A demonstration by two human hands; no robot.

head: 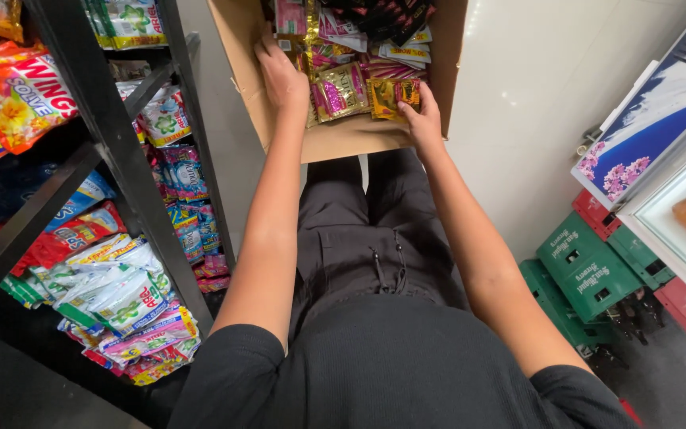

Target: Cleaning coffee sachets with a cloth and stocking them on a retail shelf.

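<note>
The cardboard box (pixel 335 139) rests on the person's lap, filled with pink and gold sachets (pixel 341 91). The left hand (pixel 282 75) grips its inner wall; the right hand (pixel 421 119) seemingly pinches a gold sachet (pixel 395 95).

Both arms stretched forward — left hand (pixel 281 75) and right hand (pixel 421 119) with fingers curled.

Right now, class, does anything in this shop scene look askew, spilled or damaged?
Nothing looks spilled or damaged. The sachets lie jumbled in the cardboard box, not in rows, with the left hand and right hand among them. Packets on the black shelf rack sit heaped and overhang its edge.
</note>
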